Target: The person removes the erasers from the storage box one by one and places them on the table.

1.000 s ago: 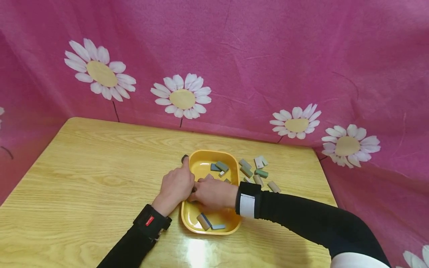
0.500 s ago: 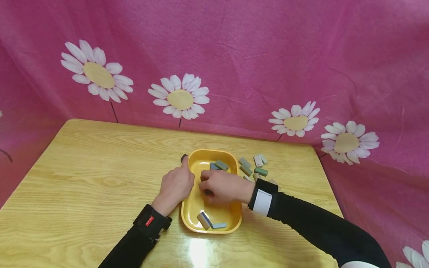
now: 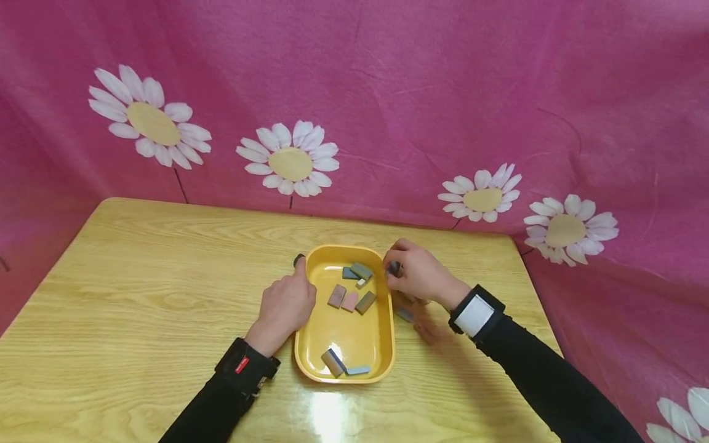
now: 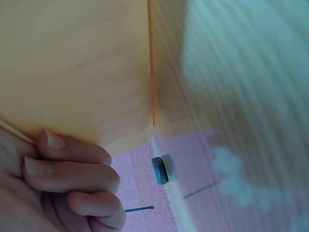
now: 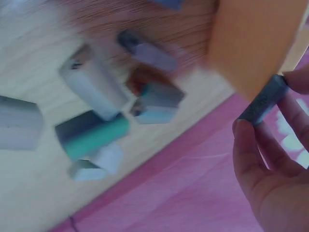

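My left hand (image 3: 287, 301) holds the left side of the yellow tray (image 3: 299, 354); in the left wrist view its curled fingers (image 4: 72, 176) lie against the tray wall. A dark block (image 4: 160, 170) stands past the tray's far left corner, close to that hand in the head view. Just outside the tray's far right rim, my right hand (image 3: 418, 271) pinches a small dark grey block (image 5: 263, 100) between thumb and fingertips. Inside the tray lie a green block (image 3: 362, 272), a brown block (image 3: 365, 303), a pink arched block (image 3: 350, 301) and a mauve block (image 3: 336, 296).
Loose blocks lie right of the tray, among them a green rounded one (image 5: 94, 137) and a whitish one (image 5: 94, 82). A tan block (image 3: 332, 364) and a light blue one (image 3: 358, 370) sit at the tray's near end. Pink flowered cloth (image 3: 376, 123) hangs behind the table.
My right hand has left the tray's inside and moved right over the rim, the dark grey block in its fingers. Blocks it covered now show. My left hand stays at the tray.
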